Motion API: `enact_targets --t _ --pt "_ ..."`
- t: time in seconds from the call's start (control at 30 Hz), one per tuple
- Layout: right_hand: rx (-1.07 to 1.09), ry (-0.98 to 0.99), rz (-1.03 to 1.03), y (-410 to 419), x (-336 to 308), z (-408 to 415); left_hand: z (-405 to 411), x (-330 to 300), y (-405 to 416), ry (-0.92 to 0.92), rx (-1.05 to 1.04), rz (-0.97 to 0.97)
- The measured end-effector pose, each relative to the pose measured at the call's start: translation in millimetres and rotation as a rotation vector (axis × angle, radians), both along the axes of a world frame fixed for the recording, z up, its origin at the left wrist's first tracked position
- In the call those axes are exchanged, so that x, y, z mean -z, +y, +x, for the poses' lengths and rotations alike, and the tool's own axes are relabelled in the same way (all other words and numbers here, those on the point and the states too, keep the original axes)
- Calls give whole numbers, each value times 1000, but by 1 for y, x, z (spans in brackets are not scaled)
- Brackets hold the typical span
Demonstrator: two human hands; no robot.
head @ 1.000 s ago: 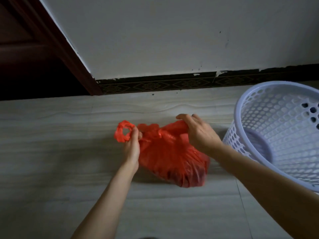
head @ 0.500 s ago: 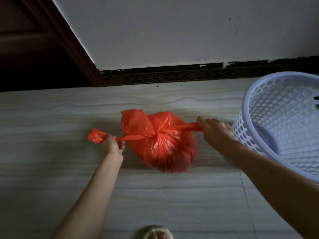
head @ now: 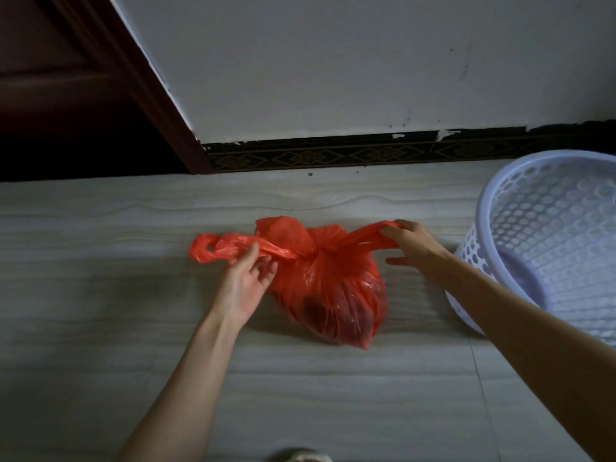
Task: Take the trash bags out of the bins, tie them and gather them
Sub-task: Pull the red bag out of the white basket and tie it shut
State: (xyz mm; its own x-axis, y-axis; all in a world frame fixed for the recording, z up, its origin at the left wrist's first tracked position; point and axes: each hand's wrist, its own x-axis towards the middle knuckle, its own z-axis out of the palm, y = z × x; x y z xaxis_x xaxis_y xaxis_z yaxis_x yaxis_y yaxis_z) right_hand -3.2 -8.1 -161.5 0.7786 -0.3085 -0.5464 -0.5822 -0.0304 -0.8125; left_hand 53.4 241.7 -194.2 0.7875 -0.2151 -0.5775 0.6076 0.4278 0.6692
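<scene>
The red trash bag [head: 328,288] sits on the floor [head: 133,328] between the two hands, with its top knotted once and one handle sticking out each side. The left hand [head: 245,283] has its palm up and fingers loosely spread, thumb lying on the left handle [head: 233,246], and the right hand [head: 411,248] pinches the end of the right handle [head: 366,236] with its fingertips. Just right of that hand stands a white bin [head: 540,248] full of holes
</scene>
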Motion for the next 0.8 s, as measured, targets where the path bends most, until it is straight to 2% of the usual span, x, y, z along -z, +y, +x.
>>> enact_targets --t 0.07,0.13,0.2,0.3,0.4,0.43,0.53,0.6,0.7,0.8 --pt "30 3 83 1 -2 1 -6 8 -7 72 -65 -20" --pt "57 -34 39 2 -4 2 -9 15 -17 179 -113 74" --pt "89 -66 26 3 -4 1 -12 18 -21 203 -101 163" --pt "47 -64 130 4 -7 -3 -14 19 -31 73 50 324" --pt "-20 8 197 5 -17 -2 -6 17 -40 -89 37 672" --pt "4 -6 282 4 -20 0 -3 15 -44 -122 14 749" --pt "114 -179 744 1 -25 2 4 10 -55 -251 -11 829" --pt "243 -233 848 -2 -19 5 2 6 -61 -373 -3 881" --pt "433 -157 742 3 -2 9 -4 2 -67 -558 5 858" --pt "380 -72 538 14 13 10 -7 1 -73 -661 36 816"
